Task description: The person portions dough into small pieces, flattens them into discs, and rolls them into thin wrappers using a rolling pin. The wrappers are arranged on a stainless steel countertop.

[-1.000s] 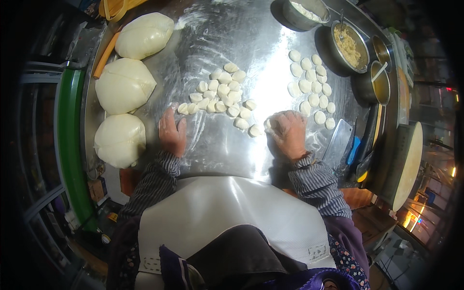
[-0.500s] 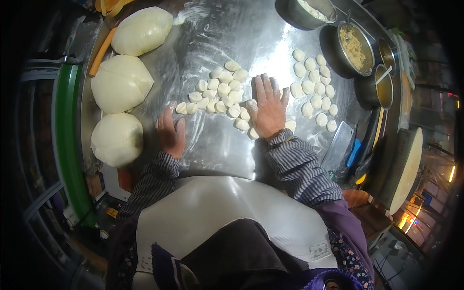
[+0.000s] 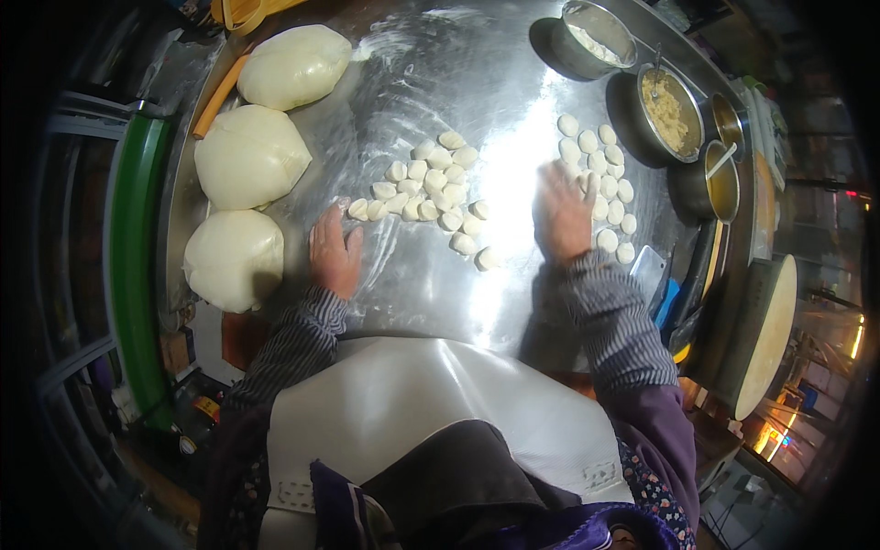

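Several small, flattened dough pieces (image 3: 410, 188) lie in a loose cluster mid-table. My left hand (image 3: 336, 252) rests at the cluster's left end, fingers extended and thumb apart, a fingertip beside the leftmost piece. To the right is a second group of dough pieces (image 3: 613, 190), laid out more separately. My right hand (image 3: 566, 215), slightly blurred, reaches over the left edge of that group with its fingers stretched forward. It covers some of those pieces, and nothing shows gripped in it. Both hands look dusted with flour.
Three large dough mounds (image 3: 252, 156) line the left side beside an orange-brown stick (image 3: 220, 96). At right stand a flour bowl (image 3: 600, 41), a bowl of pale filling (image 3: 674, 115) and a pot with a white-handled utensil (image 3: 710, 188). A broad blade (image 3: 648, 272) lies below them.
My right hand has moved right, from the middle cluster to the right-hand group. A dough piece by its wrist now shows uncovered. My left hand has stayed nearly in place.
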The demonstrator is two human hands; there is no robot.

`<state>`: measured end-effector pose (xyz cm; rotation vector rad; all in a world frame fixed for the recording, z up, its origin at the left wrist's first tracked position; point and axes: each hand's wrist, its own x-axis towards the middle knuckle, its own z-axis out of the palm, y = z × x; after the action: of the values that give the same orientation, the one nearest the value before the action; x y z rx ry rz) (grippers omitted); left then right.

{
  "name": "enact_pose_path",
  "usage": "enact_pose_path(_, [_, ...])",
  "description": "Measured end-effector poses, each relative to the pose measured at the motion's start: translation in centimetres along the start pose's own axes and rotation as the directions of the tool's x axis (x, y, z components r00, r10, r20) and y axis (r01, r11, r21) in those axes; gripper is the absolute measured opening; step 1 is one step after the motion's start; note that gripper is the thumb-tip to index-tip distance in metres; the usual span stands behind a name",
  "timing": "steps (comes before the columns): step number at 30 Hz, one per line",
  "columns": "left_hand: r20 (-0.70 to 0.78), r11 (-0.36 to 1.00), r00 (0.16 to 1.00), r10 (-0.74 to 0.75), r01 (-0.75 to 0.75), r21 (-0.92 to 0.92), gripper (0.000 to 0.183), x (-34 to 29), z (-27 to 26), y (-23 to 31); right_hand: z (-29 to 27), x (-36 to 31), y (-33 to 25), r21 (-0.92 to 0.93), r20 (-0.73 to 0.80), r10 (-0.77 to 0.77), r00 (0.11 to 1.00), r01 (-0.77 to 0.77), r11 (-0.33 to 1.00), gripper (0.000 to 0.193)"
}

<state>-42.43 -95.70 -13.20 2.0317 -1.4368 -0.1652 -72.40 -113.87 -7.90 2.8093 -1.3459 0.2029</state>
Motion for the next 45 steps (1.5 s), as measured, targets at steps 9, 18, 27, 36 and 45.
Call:
enact_pose_path(9, [-0.005, 1.000, 1.000, 0.016, -0.016, -0.015, 0.050, 0.0, 0.1, -0.3, 1.5, -1.0, -3.4, 0.680, 0.005, -0.166, 0.986, 0.118, 0.723, 0.023])
enact_pose_path(18, [0.060, 1.000, 0.998, -0.013, 0.014, -0.010, 0.048, 0.0, 0.0, -0.4, -0.2, -0.5, -2.3, 0.358, -0.018, 0.041, 0.999, -0.032, 0.933, 0.054])
enact_pose_path(27, [0.099, 0.999, 0.994, -0.046, 0.045, 0.008, 0.048, 0.3, -0.4, -0.1, 3.4, 2.3, -4.5, 0.160, 0.005, 0.053, 0.999, -0.053, 0.986, 0.068])
enact_pose_path(36, [-0.022, 0.999, 1.000, -0.021, 0.022, 0.030, 0.049, -0.1, 0.5, -0.3, 0.2, -4.9, -6.7, 0.532, -0.020, 0.026, 0.999, -0.011, 0.847, 0.035])
enact_pose_path(45, [-0.021, 0.999, 0.999, 0.033, -0.033, 0.007, 0.049, 0.0, 0.6, -1.0, -1.7, -9.7, -3.2, 0.551, 0.030, 0.269, 0.963, -0.240, 0.799, 0.044])
